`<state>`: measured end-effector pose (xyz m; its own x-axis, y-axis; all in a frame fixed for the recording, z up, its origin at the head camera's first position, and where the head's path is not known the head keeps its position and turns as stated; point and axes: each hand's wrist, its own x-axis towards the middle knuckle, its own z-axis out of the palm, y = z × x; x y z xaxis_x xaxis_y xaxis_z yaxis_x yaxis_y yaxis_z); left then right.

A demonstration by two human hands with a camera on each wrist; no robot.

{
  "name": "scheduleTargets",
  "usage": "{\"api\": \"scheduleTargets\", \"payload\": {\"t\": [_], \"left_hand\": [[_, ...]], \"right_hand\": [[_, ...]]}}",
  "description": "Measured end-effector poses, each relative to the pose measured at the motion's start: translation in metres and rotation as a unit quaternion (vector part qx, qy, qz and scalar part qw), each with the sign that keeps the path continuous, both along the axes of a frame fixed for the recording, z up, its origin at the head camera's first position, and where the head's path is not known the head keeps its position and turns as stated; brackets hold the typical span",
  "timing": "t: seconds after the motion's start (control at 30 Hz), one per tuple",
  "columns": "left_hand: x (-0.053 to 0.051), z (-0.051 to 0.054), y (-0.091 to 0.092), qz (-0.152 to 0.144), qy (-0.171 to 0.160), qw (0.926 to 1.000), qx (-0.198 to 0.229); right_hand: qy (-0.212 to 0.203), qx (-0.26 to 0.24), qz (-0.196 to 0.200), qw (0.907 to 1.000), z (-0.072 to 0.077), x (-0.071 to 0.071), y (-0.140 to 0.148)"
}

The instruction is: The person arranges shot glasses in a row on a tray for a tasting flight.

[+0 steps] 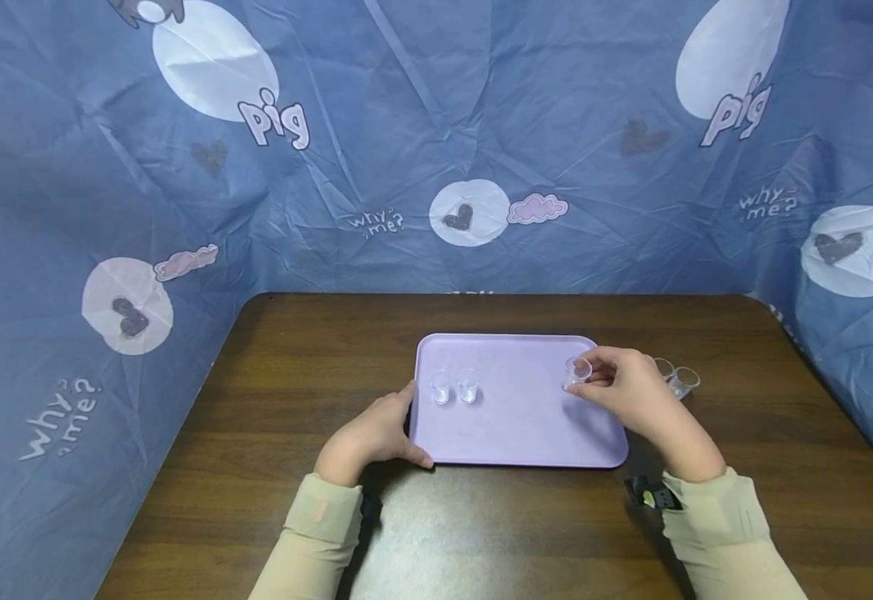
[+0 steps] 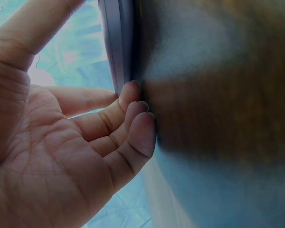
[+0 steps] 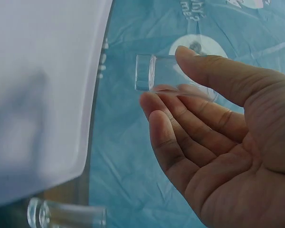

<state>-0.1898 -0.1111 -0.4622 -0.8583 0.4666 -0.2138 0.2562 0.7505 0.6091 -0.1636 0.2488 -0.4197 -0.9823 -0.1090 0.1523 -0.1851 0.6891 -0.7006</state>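
Note:
My right hand (image 1: 634, 392) pinches a small clear shot glass (image 1: 577, 372) between thumb and fingers above the right part of a lilac tray (image 1: 514, 433). In the right wrist view the thumb and fingers sit on the glass's sides, with its thick base (image 3: 142, 72) free of them. On the tray's left part stand two similar glasses, one (image 1: 440, 388) beside the other (image 1: 469, 387). My left hand (image 1: 374, 429) spans the tray's front left corner, thumb at the front edge. In the left wrist view its fingertips (image 2: 141, 135) touch the table, one finger reaching the tray's rim.
Right of the tray, partly behind my right hand, two more clear glasses are on the wooden table (image 1: 316, 350); the nearer to the edge (image 1: 684, 382) shows best. A blue printed cloth (image 1: 376, 167) hangs behind and beside the table.

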Motion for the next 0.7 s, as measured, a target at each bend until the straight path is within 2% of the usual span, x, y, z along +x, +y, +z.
{"api": "scheduleTargets", "payload": {"t": [0.27, 0.5, 0.7], "left_hand": [[0.0, 0.0, 0.001, -0.004, 0.002, 1.0, -0.002], [-0.001, -0.001, 0.001, -0.003, -0.001, 1.0, -0.008], [0.0, -0.001, 0.0, -0.003, -0.002, 0.9999, -0.01]], "right_hand": [[0.005, -0.01, 0.032, 0.9994, -0.007, -0.007, -0.024], [-0.004, -0.038, 0.072, 0.9967, -0.015, -0.015, -0.044], [-0.016, -0.037, 0.082, 0.9959, -0.023, -0.021, -0.057]]}}
